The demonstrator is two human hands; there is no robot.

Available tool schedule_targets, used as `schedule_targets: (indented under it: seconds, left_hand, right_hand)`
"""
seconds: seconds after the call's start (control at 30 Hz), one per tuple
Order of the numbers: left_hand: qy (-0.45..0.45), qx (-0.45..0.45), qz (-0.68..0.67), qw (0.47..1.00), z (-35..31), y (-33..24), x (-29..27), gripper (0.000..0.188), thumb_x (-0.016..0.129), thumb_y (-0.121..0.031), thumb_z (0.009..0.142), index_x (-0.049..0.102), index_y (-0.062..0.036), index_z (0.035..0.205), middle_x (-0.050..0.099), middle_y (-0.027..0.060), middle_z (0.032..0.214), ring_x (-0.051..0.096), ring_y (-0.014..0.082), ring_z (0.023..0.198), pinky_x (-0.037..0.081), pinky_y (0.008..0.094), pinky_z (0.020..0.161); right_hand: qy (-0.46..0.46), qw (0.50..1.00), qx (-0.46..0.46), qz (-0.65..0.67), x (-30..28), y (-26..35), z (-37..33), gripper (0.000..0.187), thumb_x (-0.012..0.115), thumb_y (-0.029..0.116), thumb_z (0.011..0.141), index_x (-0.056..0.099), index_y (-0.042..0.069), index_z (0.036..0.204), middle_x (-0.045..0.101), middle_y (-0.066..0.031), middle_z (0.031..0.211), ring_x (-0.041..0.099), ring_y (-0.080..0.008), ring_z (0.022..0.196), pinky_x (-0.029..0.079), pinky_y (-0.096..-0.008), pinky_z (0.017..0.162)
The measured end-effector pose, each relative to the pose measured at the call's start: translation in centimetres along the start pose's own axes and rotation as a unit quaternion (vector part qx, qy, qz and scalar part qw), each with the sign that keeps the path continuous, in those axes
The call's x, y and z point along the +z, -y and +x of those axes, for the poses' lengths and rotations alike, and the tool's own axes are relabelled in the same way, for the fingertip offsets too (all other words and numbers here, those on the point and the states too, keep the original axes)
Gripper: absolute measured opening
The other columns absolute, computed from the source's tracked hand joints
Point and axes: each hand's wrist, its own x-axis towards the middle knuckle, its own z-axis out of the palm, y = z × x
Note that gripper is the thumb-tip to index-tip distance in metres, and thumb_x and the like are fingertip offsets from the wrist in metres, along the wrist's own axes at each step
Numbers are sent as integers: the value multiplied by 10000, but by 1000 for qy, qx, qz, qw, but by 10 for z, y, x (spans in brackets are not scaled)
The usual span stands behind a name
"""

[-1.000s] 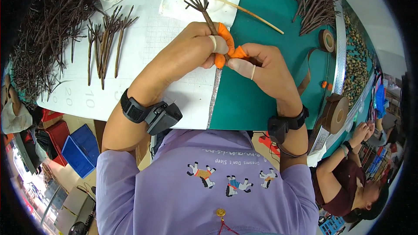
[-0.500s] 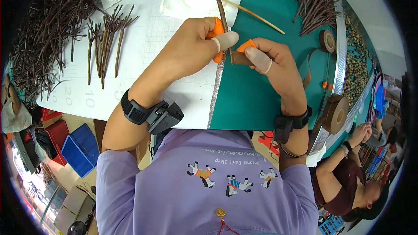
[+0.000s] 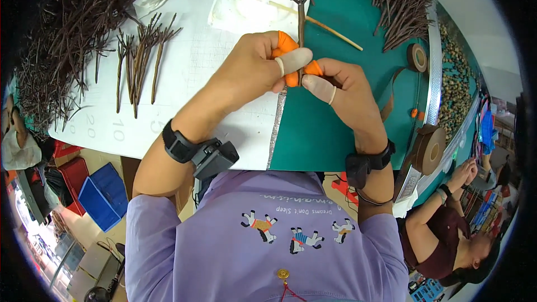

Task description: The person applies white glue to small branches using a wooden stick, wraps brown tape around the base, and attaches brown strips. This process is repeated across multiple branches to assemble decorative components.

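Lying on the white tabletop [image 3: 235, 140], thin twigs [image 3: 142, 61] fork at their tips; rightward, the left hand [image 3: 251, 64], in orange finger covers, pinches a slender brown branching stem [image 3: 301, 28] over smooth green; the right hand [image 3: 349, 92] pinches its lower end; beyond stands a round tape roll [image 3: 429, 152].

Person is wearing a lavender short-sleeved shirt [image 3: 218, 257], showing below the table's [image 3: 335, 154] near edge. Shirt front is displaying 3 small cartoon animals [image 3: 305, 239] and pale lettering [image 3: 285, 197]. Gold round ornament [image 3: 283, 274] is sitting lower, red cord [image 3: 287, 289] trailing. Black strap [image 3: 178, 144] is circling the left wrist, carrying a chunky black box [image 3: 217, 157]; a matching black band [image 3: 385, 154] is circling the right. Left hand [image 3: 254, 62] and right hand [image 3: 345, 85] are wearing whitish thumb covers [image 3: 296, 60] and orange finger covers [image 3: 287, 42].
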Motion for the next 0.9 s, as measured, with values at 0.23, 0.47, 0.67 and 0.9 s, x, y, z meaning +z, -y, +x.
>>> schedule_targets:
  seconds: [0.23, 0.47, 0.67, 0.9]
  left_hand:
    - [-30, 73, -23, 997, 3, 15, 7, 125, 612, -150, 792, 584, -27, 786, 555, -5, 669, 463, 32, 564, 360, 164, 494]
    - [-51, 122, 122, 984, 4, 21, 2, 123, 563, -108, 822, 528, -5, 881, 565, 7, 742, 485, 53, 636, 390, 195, 544]
    - [-69, 209, 194, 956, -1, 22, 9, 128, 543, -75, 824, 493, 12, 903, 570, 60, 744, 509, 104, 618, 416, 239, 550]
    - [-65, 293, 287, 910, -1, 24, 11, 137, 566, -49, 796, 487, 14, 889, 556, 131, 762, 551, 192, 627, 440, 286, 556]
  right_hand:
    - [-114, 992, -49, 4, 7, -5, 2, 101, 579, 90, 787, 557, -9, 791, 469, 56, 651, 379, -15, 583, 318, -184, 493]
    - [-103, 994, -30, -21, 2, 0, 2, 94, 554, 73, 792, 538, -19, 775, 459, 43, 628, 381, -20, 581, 320, -192, 496]
    - [-105, 991, -73, -30, 4, -2, 2, 96, 526, 72, 798, 530, -21, 774, 454, 41, 621, 387, -32, 576, 323, -194, 498]
    - [-43, 993, -73, -86, -2, -5, 2, 130, 467, 98, 829, 546, -1, 799, 501, 6, 682, 426, -61, 591, 334, -198, 497]
